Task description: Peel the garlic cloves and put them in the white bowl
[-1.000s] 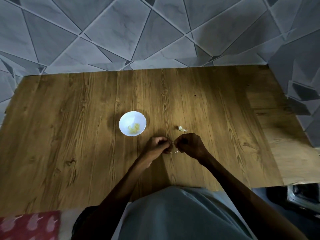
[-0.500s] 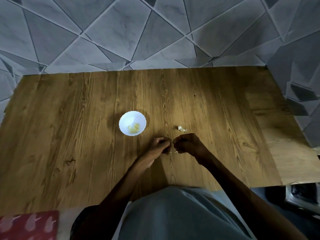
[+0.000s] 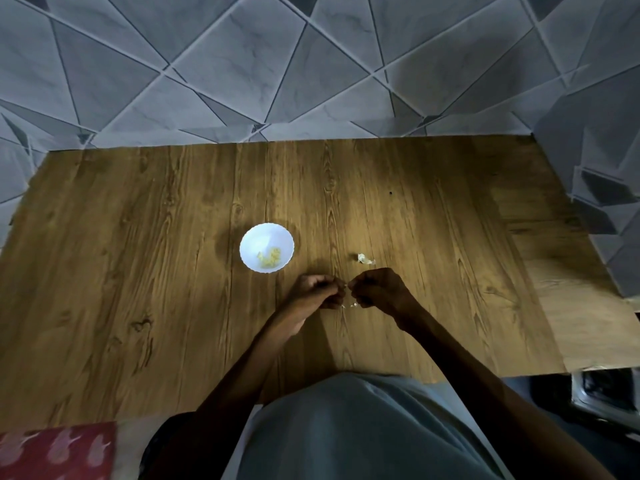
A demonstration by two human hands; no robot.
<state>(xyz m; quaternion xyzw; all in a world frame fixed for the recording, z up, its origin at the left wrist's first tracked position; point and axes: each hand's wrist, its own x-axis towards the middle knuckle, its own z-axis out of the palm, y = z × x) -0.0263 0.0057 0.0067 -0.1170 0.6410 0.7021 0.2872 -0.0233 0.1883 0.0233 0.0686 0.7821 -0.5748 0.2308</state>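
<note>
Pinched between curled fingertips of left hand (image 3: 317, 292) and right hand (image 3: 379, 289), largely hidden: a pale bit (image 3: 353, 304), too small to tell clove from skin. Yellowish pieces (image 3: 269, 258) in bowl (image 3: 250, 237) too small to identify. Red cloth (image 3: 55, 452) cut off at lower-left corner.

One wide-angle camera, worn on the head, faces forward and down. It views the table (image 3: 138, 271) from close above. The wall (image 3: 242, 64) fills the upper frame. The left hand (image 3: 317, 292) and right hand (image 3: 379, 289) sit near centre.
</note>
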